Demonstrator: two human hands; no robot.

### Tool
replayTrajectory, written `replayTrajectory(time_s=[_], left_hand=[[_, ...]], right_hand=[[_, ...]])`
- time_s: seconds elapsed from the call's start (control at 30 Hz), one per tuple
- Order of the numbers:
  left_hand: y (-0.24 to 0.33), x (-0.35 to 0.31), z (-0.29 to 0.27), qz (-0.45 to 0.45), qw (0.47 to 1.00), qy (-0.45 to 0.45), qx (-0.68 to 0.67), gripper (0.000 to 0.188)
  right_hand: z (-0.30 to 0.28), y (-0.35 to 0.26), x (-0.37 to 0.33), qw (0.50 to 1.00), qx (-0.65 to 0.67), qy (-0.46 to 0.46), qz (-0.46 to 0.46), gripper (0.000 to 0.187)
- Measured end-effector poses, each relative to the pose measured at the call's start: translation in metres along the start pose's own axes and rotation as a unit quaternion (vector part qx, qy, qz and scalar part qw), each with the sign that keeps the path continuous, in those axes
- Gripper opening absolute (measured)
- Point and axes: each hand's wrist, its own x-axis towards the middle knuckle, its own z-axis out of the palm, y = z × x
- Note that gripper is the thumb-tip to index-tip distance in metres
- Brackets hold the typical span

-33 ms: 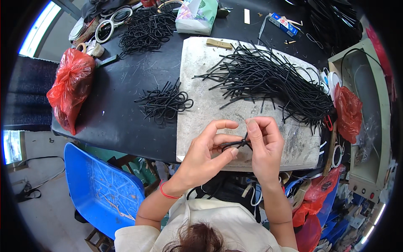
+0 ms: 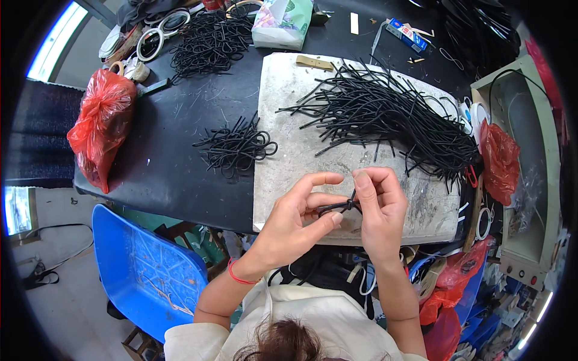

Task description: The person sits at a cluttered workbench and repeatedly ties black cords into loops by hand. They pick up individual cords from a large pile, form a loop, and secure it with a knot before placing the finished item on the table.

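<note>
Between my hands is a black cord (image 2: 350, 205) with a small knot and a loop. My left hand (image 2: 299, 212) is curled round the loop side, its thumb and lower fingers on the cord and its index finger held off it. The cord's upper end is pinched between thumb and index finger of my right hand (image 2: 381, 207). Both hands are above the near edge of a pale, stained board (image 2: 289, 144). Beyond them a big bundle of straight black cords (image 2: 385, 111) lies across the board. To the left sits a small pile of looped black cords (image 2: 235, 144).
A red plastic bag (image 2: 103, 123) stands on the left of the black tabletop (image 2: 162, 144). Farther back lie a tangle of black cords (image 2: 211, 42), tape rolls (image 2: 150, 45) and a tissue pack (image 2: 282, 24). A blue plastic chair (image 2: 150, 265) is at lower left, a metal cabinet (image 2: 521, 180) at right.
</note>
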Motion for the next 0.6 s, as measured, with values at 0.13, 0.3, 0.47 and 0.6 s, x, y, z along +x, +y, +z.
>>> replayTrajectory(time_s=[0.13, 0.3, 0.47, 0.6], left_hand=[[-0.001, 0.002, -0.004, -0.051, 0.998, -0.023, -0.011, 0.03], [-0.007, 0.003, -0.003, -0.026, 0.999, -0.008, 0.046, 0.022], [-0.014, 0.003, -0.001, 0.032, 0.994, -0.008, 0.103, 0.023], [-0.011, 0.004, -0.002, 0.012, 0.997, -0.006, 0.082, 0.022]], right_hand=[[-0.001, 0.001, -0.001, 1.0, 0.006, -0.004, -0.009, 0.012], [0.003, -0.001, -0.002, 1.0, -0.009, -0.002, -0.027, 0.012], [-0.001, 0.009, 0.001, 0.997, -0.053, 0.042, -0.035, 0.014], [-0.003, 0.006, 0.005, 0.997, 0.028, 0.071, 0.028, 0.014]])
